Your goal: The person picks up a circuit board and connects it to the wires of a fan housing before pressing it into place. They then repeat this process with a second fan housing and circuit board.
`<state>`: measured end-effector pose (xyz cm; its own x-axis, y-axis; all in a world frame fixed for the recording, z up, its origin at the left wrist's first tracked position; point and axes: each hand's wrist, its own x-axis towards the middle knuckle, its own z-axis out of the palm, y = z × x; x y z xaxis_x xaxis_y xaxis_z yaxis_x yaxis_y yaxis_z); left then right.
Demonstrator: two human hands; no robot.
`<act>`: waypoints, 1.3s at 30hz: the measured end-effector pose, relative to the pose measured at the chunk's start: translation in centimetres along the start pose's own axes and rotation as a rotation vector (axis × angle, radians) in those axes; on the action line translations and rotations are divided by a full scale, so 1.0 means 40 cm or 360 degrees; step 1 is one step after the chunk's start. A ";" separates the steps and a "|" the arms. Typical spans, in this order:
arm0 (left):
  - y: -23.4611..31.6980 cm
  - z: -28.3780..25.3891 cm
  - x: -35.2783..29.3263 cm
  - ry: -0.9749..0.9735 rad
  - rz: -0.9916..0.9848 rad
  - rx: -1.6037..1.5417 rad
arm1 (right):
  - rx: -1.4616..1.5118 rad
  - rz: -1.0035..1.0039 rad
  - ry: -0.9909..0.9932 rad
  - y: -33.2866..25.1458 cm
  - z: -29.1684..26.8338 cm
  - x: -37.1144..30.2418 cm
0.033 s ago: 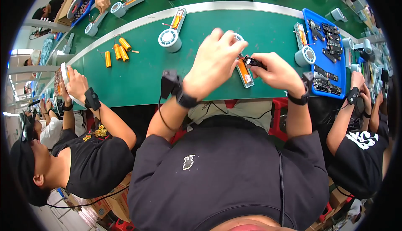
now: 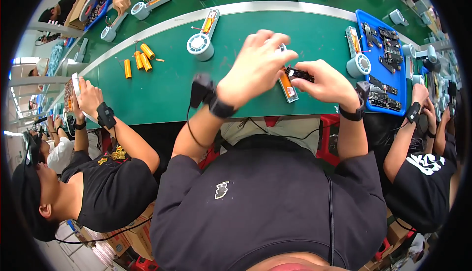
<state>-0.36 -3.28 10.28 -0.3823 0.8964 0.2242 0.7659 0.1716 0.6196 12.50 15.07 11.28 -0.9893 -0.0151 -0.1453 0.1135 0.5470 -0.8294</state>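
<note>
A light-blue handheld fan lies in front of me, its opened handle showing an orange battery. Most of its round head is hidden under my left hand. The fingers of that hand are curled over the fan near its wires; whatever they pinch is hidden. My right hand grips a small black circuit board between thumb and fingers, just above the handle. The board's white end points toward my left hand.
A blue tray of black circuit boards stands at right, with another fan beside it. One more fan and several orange batteries lie left. Co-workers' hands flank me. More fans sit beyond the pale strip.
My left hand has shifted slightly to the right, closer to the circuit board. My right hand stays almost in place with the board.
</note>
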 end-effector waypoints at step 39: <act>-0.032 0.058 0.007 0.0117 0.0425 0.1122 | -0.0272 0.0095 0.0691 0.043 0.045 -0.003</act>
<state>-0.25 -2.30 7.81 -0.1521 0.9188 0.3643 0.9770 0.1954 -0.0848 12.96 14.49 8.88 -0.9327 0.3519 0.0792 0.1904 0.6668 -0.7205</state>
